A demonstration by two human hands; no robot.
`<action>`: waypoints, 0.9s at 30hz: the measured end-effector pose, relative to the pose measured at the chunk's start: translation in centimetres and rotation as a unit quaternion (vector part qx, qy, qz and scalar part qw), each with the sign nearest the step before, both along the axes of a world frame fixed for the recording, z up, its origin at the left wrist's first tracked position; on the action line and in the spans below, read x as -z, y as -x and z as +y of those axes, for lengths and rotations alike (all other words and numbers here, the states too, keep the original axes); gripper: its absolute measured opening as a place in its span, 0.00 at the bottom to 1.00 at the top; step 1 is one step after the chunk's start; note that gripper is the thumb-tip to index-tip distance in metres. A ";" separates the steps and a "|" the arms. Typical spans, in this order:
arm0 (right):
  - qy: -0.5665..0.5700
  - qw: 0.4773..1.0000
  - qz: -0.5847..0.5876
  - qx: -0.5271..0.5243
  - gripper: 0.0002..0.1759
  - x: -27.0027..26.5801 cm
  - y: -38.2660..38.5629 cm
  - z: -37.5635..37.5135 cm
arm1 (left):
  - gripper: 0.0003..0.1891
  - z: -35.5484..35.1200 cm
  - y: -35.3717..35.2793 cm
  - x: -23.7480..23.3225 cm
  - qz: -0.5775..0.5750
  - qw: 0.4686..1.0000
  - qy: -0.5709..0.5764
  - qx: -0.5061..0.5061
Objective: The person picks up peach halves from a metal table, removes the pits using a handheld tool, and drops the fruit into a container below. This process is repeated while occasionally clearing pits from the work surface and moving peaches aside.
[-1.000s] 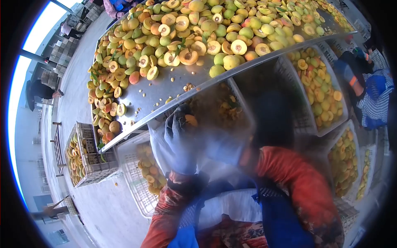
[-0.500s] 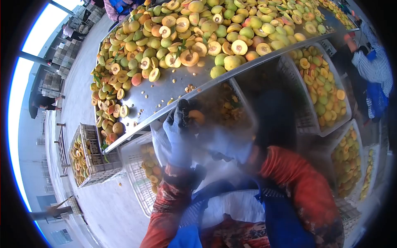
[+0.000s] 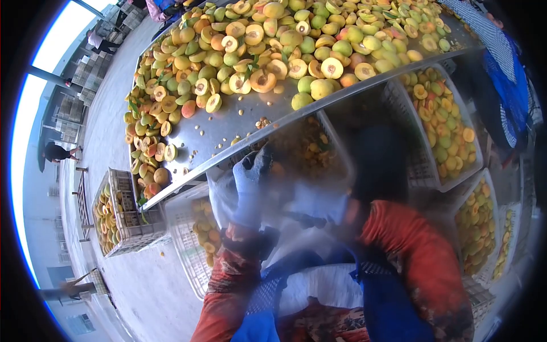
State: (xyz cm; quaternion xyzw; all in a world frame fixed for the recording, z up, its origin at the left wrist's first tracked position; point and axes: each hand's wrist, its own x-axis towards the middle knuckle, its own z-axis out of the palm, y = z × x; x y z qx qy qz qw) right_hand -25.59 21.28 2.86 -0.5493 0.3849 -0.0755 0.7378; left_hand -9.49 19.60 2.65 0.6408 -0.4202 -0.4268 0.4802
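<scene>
My left hand point(image 3: 248, 185), in a pale glove with dark fingertips, is closed at the near edge of the metal table. A hazy orange peach half point(image 3: 277, 169) shows at its fingers. My right hand point(image 3: 317, 200), also gloved, is close beside it on the right; haze hides its fingers and anything in them. Beyond both hands, halved and whole yellow-green peaches point(image 3: 263, 81) are heaped on the metal table point(image 3: 228, 117), with loose pits point(image 3: 262, 123) near its edge. Below the edge, a crate point(image 3: 332, 134) contains dark orange pieces, partly blurred.
A white crate of peaches point(image 3: 188, 239) is below my left arm. Another peach crate point(image 3: 117, 219) stands at the table's left corner. More filled crates point(image 3: 450, 125) are on the right, near a co-worker in blue point(image 3: 504, 85). Stacked crates point(image 3: 74, 111) stand far left.
My left hand has shifted slightly right and down, and the peach half at its fingers looks fainter. The co-worker on the right has leaned in toward the table. A distant person at left has moved.
</scene>
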 end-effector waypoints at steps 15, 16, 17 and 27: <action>-0.115 0.987 -0.100 0.051 0.14 0.5 0.5 -0.9 | 0.12 -2.1 0.8 -0.8 -0.053 0.991 0.017 0.122; -0.114 0.987 -0.100 0.052 0.14 0.7 0.5 -1.5 | 0.12 -2.2 0.7 -0.7 -0.053 0.991 0.017 0.123; -0.127 0.988 -0.079 -0.028 0.14 0.8 0.6 -2.5 | 0.13 -2.3 0.5 -0.8 -0.059 0.988 0.017 0.145; -0.204 0.969 -0.115 -0.075 0.13 1.6 0.3 -3.4 | 0.14 -2.8 -0.3 -1.2 -0.087 0.970 -0.002 0.228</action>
